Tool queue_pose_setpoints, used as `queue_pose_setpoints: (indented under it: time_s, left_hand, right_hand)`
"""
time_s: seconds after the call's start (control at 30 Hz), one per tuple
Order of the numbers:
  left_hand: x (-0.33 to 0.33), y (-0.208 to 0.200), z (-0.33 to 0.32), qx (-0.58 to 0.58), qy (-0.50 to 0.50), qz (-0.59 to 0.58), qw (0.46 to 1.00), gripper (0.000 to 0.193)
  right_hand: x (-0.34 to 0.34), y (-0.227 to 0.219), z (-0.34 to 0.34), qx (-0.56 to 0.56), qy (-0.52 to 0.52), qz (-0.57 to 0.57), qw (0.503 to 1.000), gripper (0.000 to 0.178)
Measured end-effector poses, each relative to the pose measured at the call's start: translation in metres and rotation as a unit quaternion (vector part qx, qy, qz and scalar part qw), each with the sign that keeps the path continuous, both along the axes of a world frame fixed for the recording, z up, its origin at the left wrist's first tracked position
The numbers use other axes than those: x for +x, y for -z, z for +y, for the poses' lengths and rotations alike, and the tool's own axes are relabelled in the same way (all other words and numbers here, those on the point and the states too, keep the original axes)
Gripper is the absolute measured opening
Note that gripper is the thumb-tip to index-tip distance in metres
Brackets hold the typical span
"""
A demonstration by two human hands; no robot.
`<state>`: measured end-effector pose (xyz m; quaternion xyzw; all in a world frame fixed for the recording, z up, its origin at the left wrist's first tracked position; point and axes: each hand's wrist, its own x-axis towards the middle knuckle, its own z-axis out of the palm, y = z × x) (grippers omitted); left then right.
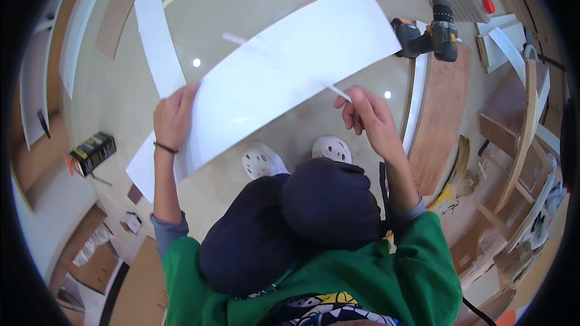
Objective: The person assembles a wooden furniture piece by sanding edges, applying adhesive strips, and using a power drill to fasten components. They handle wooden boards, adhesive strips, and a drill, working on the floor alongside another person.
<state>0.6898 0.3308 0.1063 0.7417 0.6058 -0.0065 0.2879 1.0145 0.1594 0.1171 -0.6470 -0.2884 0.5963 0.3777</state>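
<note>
A long white panel (290, 54) lies at a slant in front of my knees, rising toward the right. My left hand (172, 118) grips it near its left end, thumb side along the far edge; some of the fingers are hidden. In my right hand (370, 115) a thin white strip (336, 92) is pinched between thumb and fingers. The strip runs back over the panel, partly lost against its white face, and its far end sticks out past the panel's far edge. A second narrow white board (158, 39) reaches away beyond my left hand.
A cordless drill (444, 33) stands at the panel's right end, near a jerrycan (474, 0) with a red cap. Brown boards (444, 115) lie on the right, beside a broom (456, 181) and a pile of wood pieces. A dark box (92, 152) sits at left.
</note>
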Motion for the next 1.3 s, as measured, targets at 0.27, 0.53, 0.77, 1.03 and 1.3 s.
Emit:
queue_pose_setpoints:
  time_s: [0.27,0.53,0.77,1.03,1.3]
  left_hand:
    - [-0.001,-0.005,-0.021,0.025,-0.033,0.013,0.999,0.067]
    - [0.003,-0.012,-0.045,0.047,-0.037,-0.046,0.997,0.063]
    - [0.002,-0.016,-0.145,0.109,0.046,0.020,0.993,0.054]
    - [0.003,0.001,-0.225,0.222,0.116,-0.047,0.967,0.048]
    - [-0.006,0.013,-0.242,0.157,0.169,-0.083,0.969,0.040]
  right_hand:
    - [0.046,-0.064,-0.033,0.274,0.240,0.201,0.909,0.021]
    - [0.036,0.083,-0.190,-0.140,-0.038,-0.361,0.921,0.048]
    - [0.095,0.082,-0.111,-0.099,0.284,0.186,0.935,0.059]
    - [0.122,0.131,-0.025,-0.292,0.007,0.219,0.931,0.080]
    - [0.114,0.151,-0.031,-0.261,-0.112,-0.055,0.957,0.060]
